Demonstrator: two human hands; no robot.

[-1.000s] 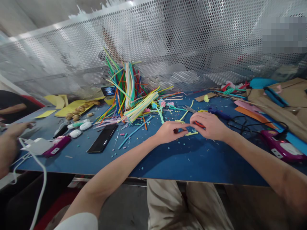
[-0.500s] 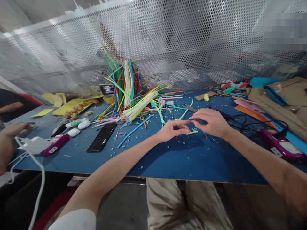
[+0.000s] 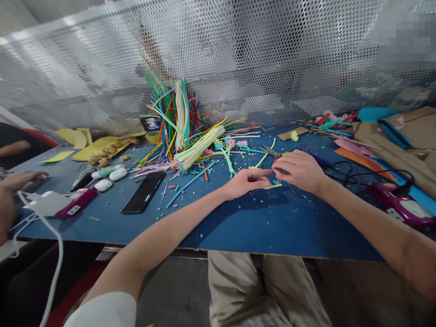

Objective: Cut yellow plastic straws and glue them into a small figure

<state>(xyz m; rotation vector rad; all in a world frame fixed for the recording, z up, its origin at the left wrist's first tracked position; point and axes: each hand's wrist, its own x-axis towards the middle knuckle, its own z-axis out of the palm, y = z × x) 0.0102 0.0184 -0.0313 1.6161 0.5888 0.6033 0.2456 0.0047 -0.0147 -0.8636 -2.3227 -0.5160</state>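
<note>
My left hand (image 3: 243, 182) is closed, thumb and fingers together, on a short yellow pipe cleaner (image 3: 274, 186) whose end sticks out to the right. Close beside it, my right hand (image 3: 299, 170) is curled, its fingertips almost meeting my left index finger. Scissors (image 3: 270, 151) extend from behind the right hand, blades pointing up and left, and a bit of red handle shows under the fingers. Most of the handle is hidden. Behind the hands lies a twisted mint-green pipe-cleaner stem (image 3: 228, 160) with blue and pink tufts (image 3: 231, 143).
Bundled pipe cleaners (image 3: 199, 147) lie at the back, before a perforated metal screen (image 3: 265, 59). A black phone (image 3: 143, 193) rests left of my arm. Purple power strips (image 3: 400, 204) with cables lie at both sides. Another person's hand (image 3: 25, 179) is at the far left.
The view has shifted slightly. Both hands stay nearly in place, with the right fingers curled a little differently near the left fingertip.
</note>
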